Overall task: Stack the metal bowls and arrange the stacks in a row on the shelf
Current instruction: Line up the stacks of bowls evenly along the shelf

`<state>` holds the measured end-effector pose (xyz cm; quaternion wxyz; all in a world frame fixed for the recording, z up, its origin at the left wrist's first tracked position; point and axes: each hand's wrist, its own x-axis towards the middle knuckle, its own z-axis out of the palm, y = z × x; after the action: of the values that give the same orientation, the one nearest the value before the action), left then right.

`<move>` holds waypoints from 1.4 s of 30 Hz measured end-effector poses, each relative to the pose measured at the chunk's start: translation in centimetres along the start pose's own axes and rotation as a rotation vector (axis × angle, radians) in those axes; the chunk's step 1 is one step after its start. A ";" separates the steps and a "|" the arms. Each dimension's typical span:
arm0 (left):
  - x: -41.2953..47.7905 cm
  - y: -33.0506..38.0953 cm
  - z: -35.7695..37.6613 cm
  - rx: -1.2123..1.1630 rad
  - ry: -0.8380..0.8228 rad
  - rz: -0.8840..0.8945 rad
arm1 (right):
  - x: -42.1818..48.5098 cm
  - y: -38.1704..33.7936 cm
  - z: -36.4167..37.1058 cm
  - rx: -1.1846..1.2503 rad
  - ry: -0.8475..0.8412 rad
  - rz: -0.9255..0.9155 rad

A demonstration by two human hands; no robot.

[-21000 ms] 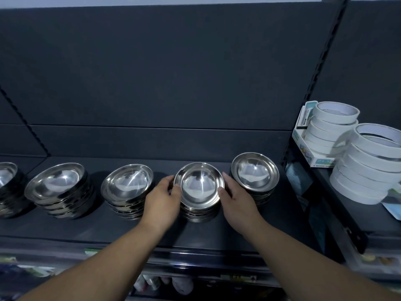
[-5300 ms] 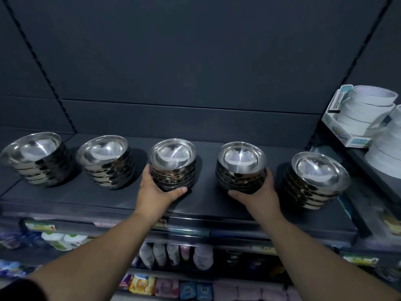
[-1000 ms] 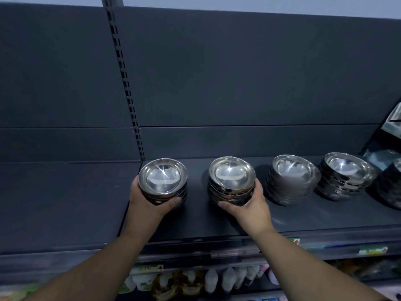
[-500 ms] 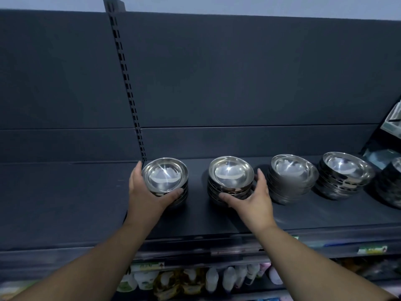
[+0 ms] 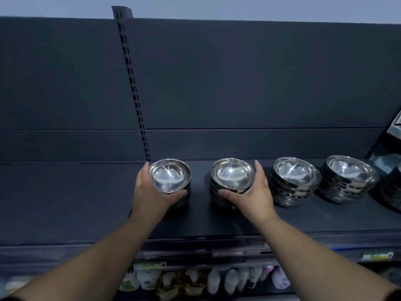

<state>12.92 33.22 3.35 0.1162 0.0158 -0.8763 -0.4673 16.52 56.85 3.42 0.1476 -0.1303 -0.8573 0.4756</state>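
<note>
Bowl stack (image 5: 170,181) gripped by my left hand (image 5: 152,196), second stack (image 5: 232,178) by right hand (image 5: 253,192), both on shelf (image 5: 86,203). Risk: uneven push shears nested bowls; second stack strikes neighbour stack (image 5: 293,183) beyond right hand.

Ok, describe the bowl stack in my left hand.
The leftmost stack is a few shiny metal bowls nested upright, the top one's inside mirror-bright with glints. It stands on the dark shelf by the foot of the slotted upright, apart from the next stack. The left hand grips it, fingers along its left side, thumb round the front.
</note>
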 end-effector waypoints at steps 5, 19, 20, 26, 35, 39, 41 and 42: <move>0.1 0.4 -0.1 0.029 0.017 -0.011 | 0.4 -0.2 -0.1 -0.043 -0.018 -0.017; -0.2 0.9 -0.4 0.032 0.005 -0.036 | 0.4 0.7 0.5 -0.045 0.025 -0.026; -0.2 0.9 -0.4 0.032 0.008 -0.034 | 0.4 0.8 0.6 -0.050 0.026 -0.030; -0.3 0.6 -0.4 0.021 0.007 -0.024 | 0.4 0.8 0.7 -0.057 0.031 -0.026; -0.4 0.6 -1.1 0.030 -0.018 -0.031 | 0.3 0.1 0.1 -0.096 0.004 -0.011; -0.4 0.7 -1.3 0.032 -0.037 -0.032 | 0.0 0.0 -0.2 -0.104 -0.015 -0.004; -0.7 0.6 -1.3 0.064 -0.038 -0.018 | -0.6 0.1 -0.4 -0.106 -0.003 -0.007; -1.0 0.5 -1.3 0.097 -0.032 0.001 | -1.0 0.4 -0.7 -0.107 0.015 -0.013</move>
<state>14.17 32.60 4.29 0.1018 0.0134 -0.8996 -0.4245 17.78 57.20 3.30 0.1498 -0.1362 -0.8813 0.4270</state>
